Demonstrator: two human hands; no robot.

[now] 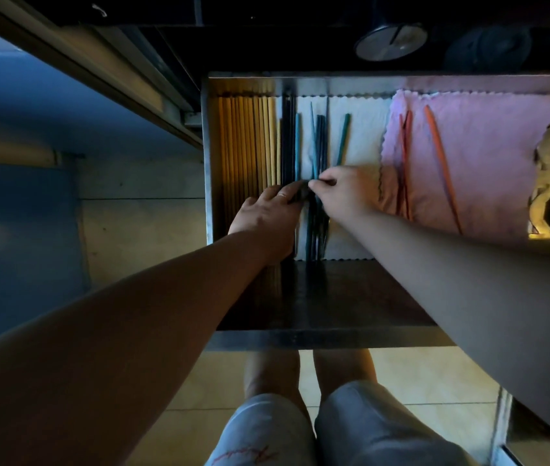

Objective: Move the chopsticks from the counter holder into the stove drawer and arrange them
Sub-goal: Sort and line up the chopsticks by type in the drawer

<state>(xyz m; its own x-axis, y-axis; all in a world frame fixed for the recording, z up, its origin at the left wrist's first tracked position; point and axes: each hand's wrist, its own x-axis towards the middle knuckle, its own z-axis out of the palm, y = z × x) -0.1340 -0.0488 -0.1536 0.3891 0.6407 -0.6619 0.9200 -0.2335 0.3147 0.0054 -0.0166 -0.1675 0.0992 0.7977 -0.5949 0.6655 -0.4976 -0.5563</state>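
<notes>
Bare forearms — ring (282, 195) — pale shorts (300, 428).

A pink cloth (488, 156) is laid flat, w/ a white cloth (361, 142) touching its left edge. A round knob (390, 42) is seen above the pink cloth. Tiled floor (435, 375) is seen well below it.

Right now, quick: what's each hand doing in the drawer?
Left hand: palm down, fingers curled on the dark chopsticks; a firm grip cannot be told.
Right hand: fingertips pinched shut on the blue chopsticks.
</notes>
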